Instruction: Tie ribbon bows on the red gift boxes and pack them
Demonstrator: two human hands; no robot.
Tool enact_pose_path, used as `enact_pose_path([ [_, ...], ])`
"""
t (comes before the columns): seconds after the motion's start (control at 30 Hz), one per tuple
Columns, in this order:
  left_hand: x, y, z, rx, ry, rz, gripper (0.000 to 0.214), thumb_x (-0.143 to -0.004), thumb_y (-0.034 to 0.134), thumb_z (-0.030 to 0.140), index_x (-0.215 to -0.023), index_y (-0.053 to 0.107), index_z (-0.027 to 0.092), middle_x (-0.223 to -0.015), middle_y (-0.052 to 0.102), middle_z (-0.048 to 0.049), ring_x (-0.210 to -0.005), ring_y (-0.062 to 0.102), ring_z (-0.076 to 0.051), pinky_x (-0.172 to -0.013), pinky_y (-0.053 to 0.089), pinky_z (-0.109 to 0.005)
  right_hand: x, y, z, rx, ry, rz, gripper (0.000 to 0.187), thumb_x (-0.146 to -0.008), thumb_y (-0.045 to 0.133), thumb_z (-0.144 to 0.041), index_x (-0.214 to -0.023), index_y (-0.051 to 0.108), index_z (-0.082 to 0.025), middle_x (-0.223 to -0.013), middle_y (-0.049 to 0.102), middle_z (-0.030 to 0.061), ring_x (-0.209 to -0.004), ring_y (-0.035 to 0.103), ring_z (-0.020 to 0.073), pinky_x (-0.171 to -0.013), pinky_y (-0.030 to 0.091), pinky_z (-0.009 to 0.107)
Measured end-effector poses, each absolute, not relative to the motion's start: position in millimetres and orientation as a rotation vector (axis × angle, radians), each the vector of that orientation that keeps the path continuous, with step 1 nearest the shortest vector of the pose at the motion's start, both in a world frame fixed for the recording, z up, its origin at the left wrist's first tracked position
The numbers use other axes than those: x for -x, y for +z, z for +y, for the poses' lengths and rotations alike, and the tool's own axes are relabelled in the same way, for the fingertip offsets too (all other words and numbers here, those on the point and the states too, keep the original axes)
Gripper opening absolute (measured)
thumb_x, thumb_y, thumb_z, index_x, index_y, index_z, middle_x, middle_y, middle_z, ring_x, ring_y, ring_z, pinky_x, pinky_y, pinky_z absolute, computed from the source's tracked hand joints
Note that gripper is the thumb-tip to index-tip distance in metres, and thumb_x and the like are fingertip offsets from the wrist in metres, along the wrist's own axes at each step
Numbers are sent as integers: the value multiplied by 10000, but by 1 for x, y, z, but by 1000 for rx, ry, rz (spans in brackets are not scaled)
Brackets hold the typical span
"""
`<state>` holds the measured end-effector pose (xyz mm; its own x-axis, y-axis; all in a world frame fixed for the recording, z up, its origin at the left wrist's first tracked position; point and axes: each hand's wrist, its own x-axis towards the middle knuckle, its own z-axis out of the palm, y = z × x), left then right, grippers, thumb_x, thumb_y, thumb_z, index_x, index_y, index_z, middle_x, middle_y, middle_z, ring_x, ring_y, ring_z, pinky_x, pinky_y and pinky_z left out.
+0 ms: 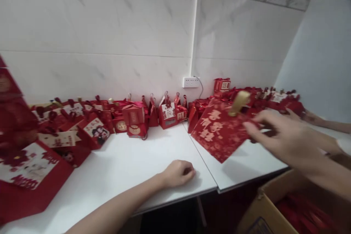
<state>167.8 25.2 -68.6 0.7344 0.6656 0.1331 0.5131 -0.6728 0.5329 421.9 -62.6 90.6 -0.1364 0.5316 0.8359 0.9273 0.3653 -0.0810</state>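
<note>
My left hand [178, 173] rests on the white table, its fingers curled into a loose fist with nothing seen in them. In front of my right hand [282, 135] hangs a red gift box [219, 131] with pale gold Chinese characters and a gold ribbon loop [239, 103] on top. The thumb and fingers of that hand pinch the box at its right edge. It is tilted, held up over the right-hand part of the table, and slightly blurred.
Many red gift boxes [100, 131] line the wall, with larger ones [33, 179] at the left. Below right stands an open cardboard box [263, 208] with red items inside. Another person's hands [312, 117] reach in at the right. A socket [191, 82] is on the wall.
</note>
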Motion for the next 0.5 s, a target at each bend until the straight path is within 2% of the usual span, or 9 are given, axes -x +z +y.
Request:
enact_pose_path([
  [0.1,-140,-72,28,-2471,495,879,160,-794,490,221,-777,636,157,-762,663,-22,-633,543,-108,-601,390,-186,-357,80,-3,1311,-347,-1875,202,-844,503,-308,-669,490,-207,-652,608,15,-585,582,149,-561,408,243],
  [0.2,-115,-73,37,-2457,562,991,208,-814,429,188,-759,622,131,-726,651,-46,-617,533,-120,-593,390,-206,-303,48,49,1617,-59,-1939,139,-873,467,-257,-777,539,-187,-804,658,61,-762,626,188,-662,411,259],
  [0.27,-105,-73,44,-2446,606,1081,265,-842,368,182,-780,618,119,-726,652,-63,-626,544,-133,-596,392,-221,-276,20,75,1669,61,-2007,79,-844,514,-225,-822,570,-173,-764,669,62,-734,640,199,-643,414,259],
  [0.37,-98,-74,53,-2465,629,1138,250,-832,387,184,-762,620,130,-748,668,-65,-649,558,-142,-613,390,-233,-246,-15,100,1688,156,-2042,186,-838,464,-136,-980,580,-166,-792,683,61,-769,655,199,-674,431,264],
  [0.43,-98,-76,56,-2487,621,1143,215,-810,431,191,-728,624,143,-745,677,-54,-645,561,-142,-611,383,-234,-232,-30,107,1700,202,-2051,247,-830,440,-123,-1032,576,-163,-956,676,96,-866,654,207,-740,444,286],
  [0.5,-99,-79,59,-2495,614,1157,204,-802,447,196,-725,629,148,-744,684,-53,-635,566,-142,-600,378,-235,-221,-39,109,1715,233,-2050,333,-822,476,-190,-1147,528,-142,-1179,590,156,-983,629,239,-808,447,326],
])
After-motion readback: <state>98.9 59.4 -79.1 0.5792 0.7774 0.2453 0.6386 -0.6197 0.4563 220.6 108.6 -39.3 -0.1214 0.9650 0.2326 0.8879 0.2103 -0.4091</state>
